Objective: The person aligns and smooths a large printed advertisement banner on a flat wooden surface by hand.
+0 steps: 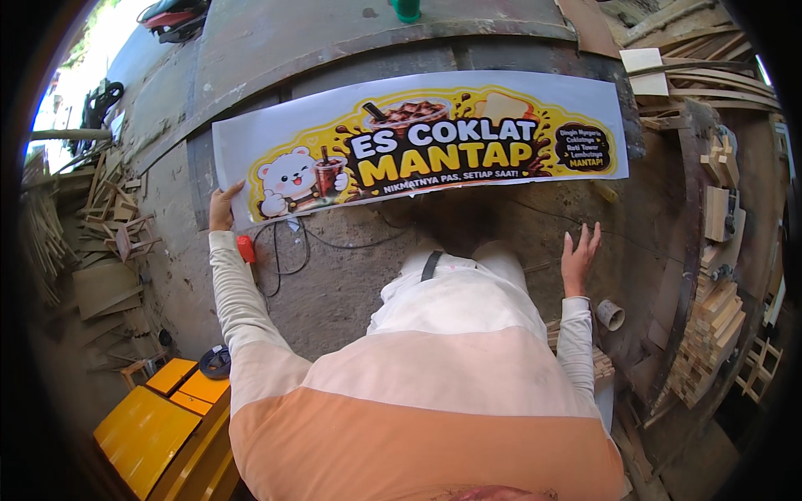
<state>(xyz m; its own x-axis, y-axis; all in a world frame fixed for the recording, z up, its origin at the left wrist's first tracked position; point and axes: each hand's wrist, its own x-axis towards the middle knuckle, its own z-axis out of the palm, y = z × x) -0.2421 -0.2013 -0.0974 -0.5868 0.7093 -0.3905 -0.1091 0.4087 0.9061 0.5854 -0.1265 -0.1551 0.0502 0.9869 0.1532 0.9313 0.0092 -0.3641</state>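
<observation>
I noted that the broad, flat grey work surface (pixel 334 37) extended beyond the far edge of the long white-bordered sheet printed in yellow, black and brown (pixel 418 167). Along its near side, the sheet met my view of the dusty grey-brown floor (pixel 342 288), which gave open room between the two forearms. On the floor below the sheet's left end lay a looped thin black cable (pixel 307 250), just beside a small red-orange object (pixel 245 249). At the right, stacked pale wooden strips (pixel 706 342) bounded the room; a short pale hollow tube (pixel 611 315) stood nearer the right forearm.

The sheet lay ahead of the torso, crosswise, print facing up, its right end slightly higher in view. Its lower left corner was at the fingers of the left hand (pixel 222 209); its near edge passed beyond the right fingers, apart from them.

I read the left fingers as closed on the sheet's left edge, near that corner. The right hand (pixel 579 260) was open, fingers parted and raised, holding nothing.
</observation>
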